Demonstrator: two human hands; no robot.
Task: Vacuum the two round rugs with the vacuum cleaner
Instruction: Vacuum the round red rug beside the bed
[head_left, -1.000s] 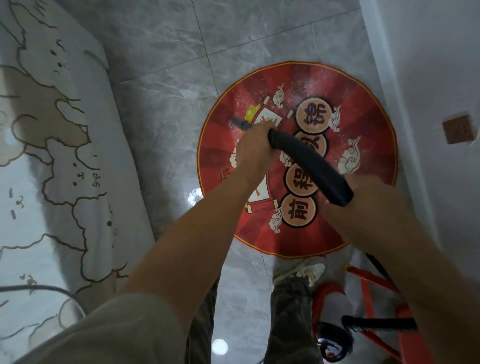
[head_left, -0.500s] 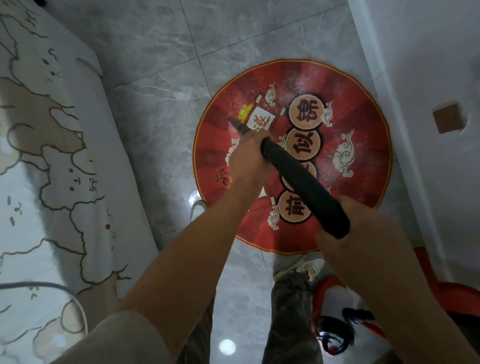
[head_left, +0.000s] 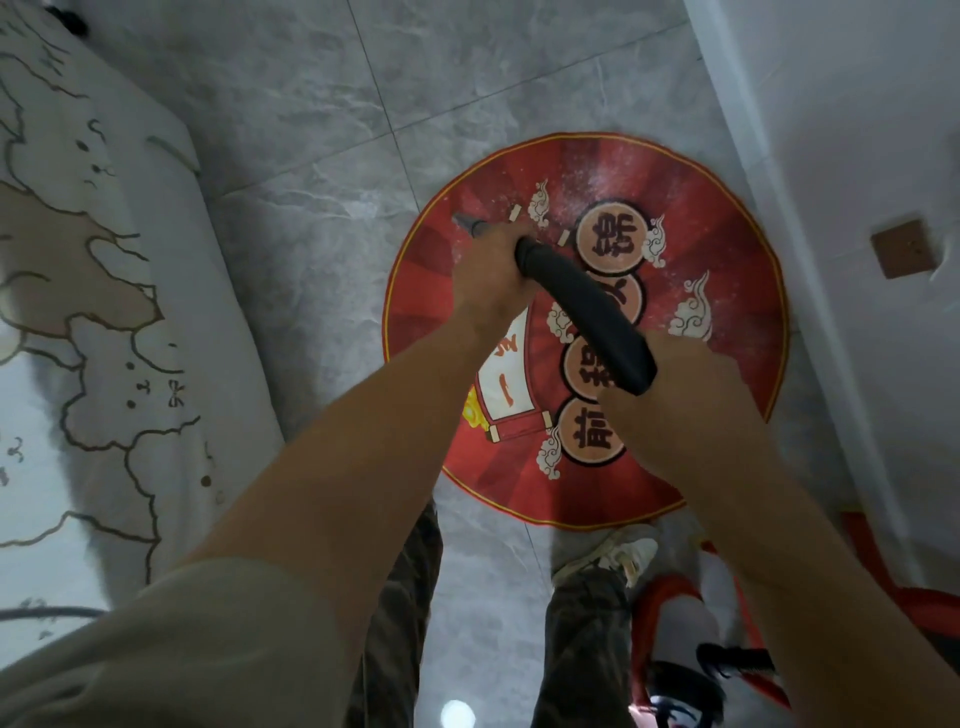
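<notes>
A round red rug (head_left: 727, 218) with cloud motifs and printed characters lies on the grey tiled floor. Over it I hold the black vacuum hose (head_left: 587, 312) with both hands. My left hand (head_left: 488, 280) grips the hose near its front end, where the thin nozzle tip (head_left: 465, 224) pokes out toward the rug's left part. My right hand (head_left: 670, 384) grips the hose's rear end, lower right. The red vacuum cleaner body (head_left: 691, 660) stands on the floor at the bottom right. Only one rug is in view.
A bed with a white and brown patterned cover (head_left: 88, 338) fills the left side. A white wall (head_left: 857, 156) with a brown square plate (head_left: 901, 255) runs along the right. My shoe (head_left: 613, 558) stands just before the rug's near edge.
The view has shifted, so the rug sits lower and further right in frame. The nozzle tip now lies nearer the rug's upper left; both hands keep their grip.
</notes>
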